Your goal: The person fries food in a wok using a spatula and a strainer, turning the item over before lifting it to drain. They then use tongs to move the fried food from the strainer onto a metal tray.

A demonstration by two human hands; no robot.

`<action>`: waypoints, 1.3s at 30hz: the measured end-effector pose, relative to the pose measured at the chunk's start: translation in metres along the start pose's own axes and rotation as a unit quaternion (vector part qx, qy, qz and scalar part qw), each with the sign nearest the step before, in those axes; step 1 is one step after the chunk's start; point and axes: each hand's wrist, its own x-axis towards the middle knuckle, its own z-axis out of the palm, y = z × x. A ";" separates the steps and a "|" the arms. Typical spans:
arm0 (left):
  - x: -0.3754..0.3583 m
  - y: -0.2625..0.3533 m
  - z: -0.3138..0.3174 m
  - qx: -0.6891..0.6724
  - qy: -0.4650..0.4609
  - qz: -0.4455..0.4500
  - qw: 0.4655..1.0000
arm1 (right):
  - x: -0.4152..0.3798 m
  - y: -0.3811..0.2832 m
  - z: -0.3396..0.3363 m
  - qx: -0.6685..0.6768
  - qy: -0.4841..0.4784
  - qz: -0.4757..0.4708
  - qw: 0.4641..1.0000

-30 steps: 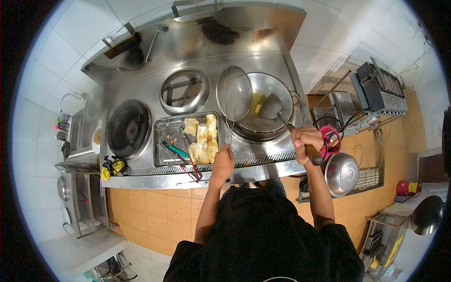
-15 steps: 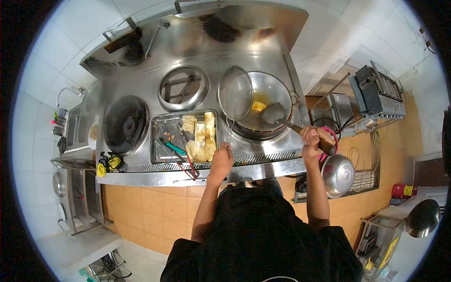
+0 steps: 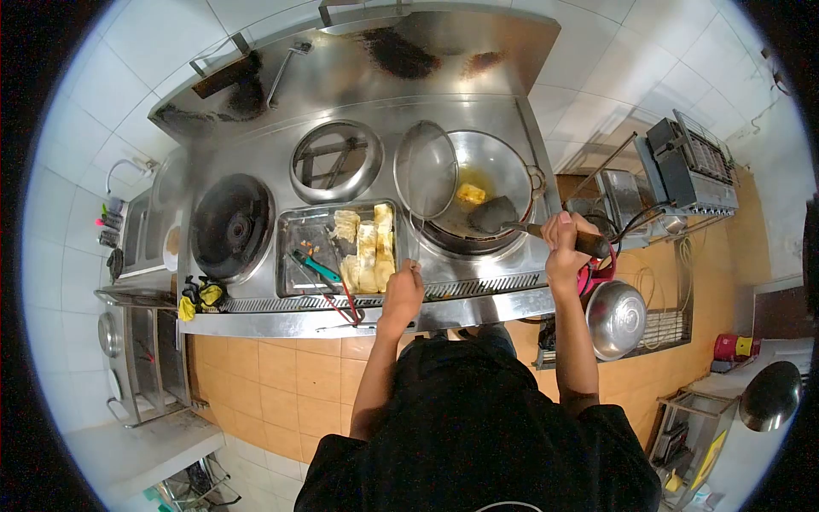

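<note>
My right hand (image 3: 563,245) is closed around the wooden handle of a wok spatula (image 3: 492,215), whose dark blade rests low inside a large steel wok (image 3: 499,158). Beside the blade, a yellow piece of food (image 3: 471,194) sits in a little oil. My left hand (image 3: 403,290) is closed on the thin handle of a round mesh strainer (image 3: 425,169), which tilts over the wok's left rim. Left of that hand, a metal tray (image 3: 294,224) carries several long yellow-white food pieces (image 3: 367,256) and tongs with a teal grip (image 3: 320,268).
An open burner ring (image 3: 336,162) and a blackened wok (image 3: 230,226) occupy the stove's left half. Yellow-and-black cloth (image 3: 203,296) lies at its front left corner. A steel bowl (image 3: 616,320) is to my right, below a grill-like appliance (image 3: 691,166).
The spatula blade has shifted slightly toward me and to the left in the wok. My right hand has moved a little forward and left; the left hand and strainer stay about the same.
</note>
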 end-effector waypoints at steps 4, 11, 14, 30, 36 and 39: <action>0.001 -0.009 0.006 -0.010 0.040 0.053 0.998 | 0.007 -0.019 0.016 0.029 -0.014 0.039 0.999; 0.006 -0.014 0.011 -0.004 0.059 0.080 0.995 | 0.040 -0.016 0.043 -0.087 0.045 0.072 0.993; 0.011 -0.007 0.006 0.036 0.048 0.076 0.995 | 0.056 -0.027 0.059 -0.065 0.028 0.129 0.989; 0.004 -0.007 -0.001 0.088 0.037 0.040 0.995 | 0.058 -0.023 0.031 0.048 0.008 0.095 0.994; 0.001 0.001 -0.002 0.085 0.040 0.037 0.995 | 0.047 -0.013 -0.014 -0.220 -0.115 -0.253 0.935; 0.002 0.000 -0.001 0.094 0.036 0.041 0.994 | 0.045 -0.053 -0.023 -0.120 -0.392 -0.072 0.909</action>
